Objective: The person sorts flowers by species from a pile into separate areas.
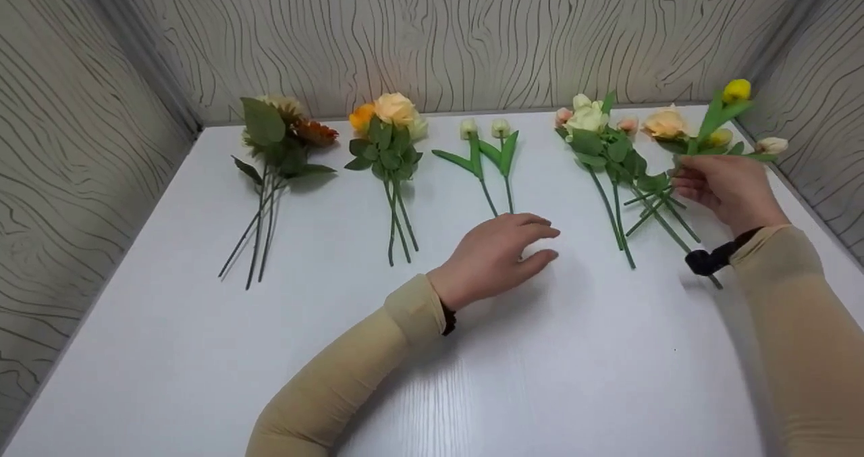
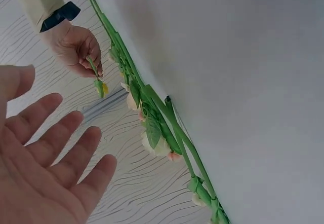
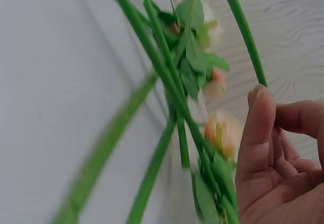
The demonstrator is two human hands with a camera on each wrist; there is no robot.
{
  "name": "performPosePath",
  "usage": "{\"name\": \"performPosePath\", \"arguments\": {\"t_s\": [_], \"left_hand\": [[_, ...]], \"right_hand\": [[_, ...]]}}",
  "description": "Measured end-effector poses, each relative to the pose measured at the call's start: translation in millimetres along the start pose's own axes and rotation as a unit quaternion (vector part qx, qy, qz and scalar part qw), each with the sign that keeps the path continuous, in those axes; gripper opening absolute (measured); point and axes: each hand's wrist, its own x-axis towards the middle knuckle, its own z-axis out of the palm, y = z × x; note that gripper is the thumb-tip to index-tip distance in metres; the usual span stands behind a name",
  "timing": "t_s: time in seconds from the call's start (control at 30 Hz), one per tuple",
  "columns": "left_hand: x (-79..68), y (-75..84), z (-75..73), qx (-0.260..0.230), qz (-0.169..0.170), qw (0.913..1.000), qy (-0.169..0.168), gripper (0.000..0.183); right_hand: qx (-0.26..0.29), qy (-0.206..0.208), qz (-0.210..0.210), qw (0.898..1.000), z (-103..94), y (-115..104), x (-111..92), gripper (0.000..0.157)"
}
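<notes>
My right hand (image 1: 732,183) pinches the green stem of a yellow tulip (image 1: 736,91) between thumb and fingers, raised off the table at the right. In the right wrist view the stem (image 3: 245,31) runs up from the fingertips. Below and beside that hand lie a peach rose (image 1: 666,123), another yellow tulip (image 1: 720,137) and a white tulip (image 1: 771,146), their stems crossing. My left hand (image 1: 496,254) hovers over the table with fingers spread, holding nothing. Just beyond it lie two white tulips (image 1: 501,129), their lower stems partly hidden by the hand.
A bunch with pale green and pink blooms (image 1: 588,119) lies left of the right hand. Farther left are a bunch with a peach rose (image 1: 396,109) and one with a rust-orange flower (image 1: 316,133). Wood-patterned panels (image 1: 445,38) wall the white table (image 1: 169,349).
</notes>
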Motion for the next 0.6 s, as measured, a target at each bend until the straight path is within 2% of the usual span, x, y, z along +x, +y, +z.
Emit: {"name": "performPosePath", "arguments": {"t_s": [0.07,0.1,0.2,0.27,0.37,0.47,0.6], "left_hand": [[-0.9,-4.7,-4.7,-0.068,-0.045,0.9965,0.015,0.034],[-1.4,-7.0,-6.9,-0.104,-0.069,0.9919,0.020,0.033],[-2.5,-14.7,-11.6,-0.214,-0.136,0.9668,0.034,0.033],[-3.1,-20.0,-13.5,-0.270,-0.166,0.9477,0.042,0.032],[-3.3,-27.6,-14.4,-0.318,-0.188,0.9281,0.046,0.029],[-4.2,-33.4,-15.2,-0.346,-0.191,0.9172,0.047,0.025],[-6.2,-37.7,-16.9,-0.379,-0.193,0.9037,0.050,0.019]], "right_hand": [[0.000,-0.033,-0.024,0.999,23.6,0,-7,0.019],[-0.001,-0.049,-0.032,0.998,36.9,0,-10,0.020],[-0.032,-0.089,-0.052,0.994,81.1,2,-21,0.029],[-0.046,-0.110,-0.061,0.991,110.1,3,-29,0.034],[-0.056,-0.147,-0.087,0.984,146.3,7,-40,0.039],[-0.063,-0.181,-0.125,0.974,172.0,11,-49,0.038],[-0.070,-0.197,-0.160,0.965,190.6,14,-56,0.039]]}}
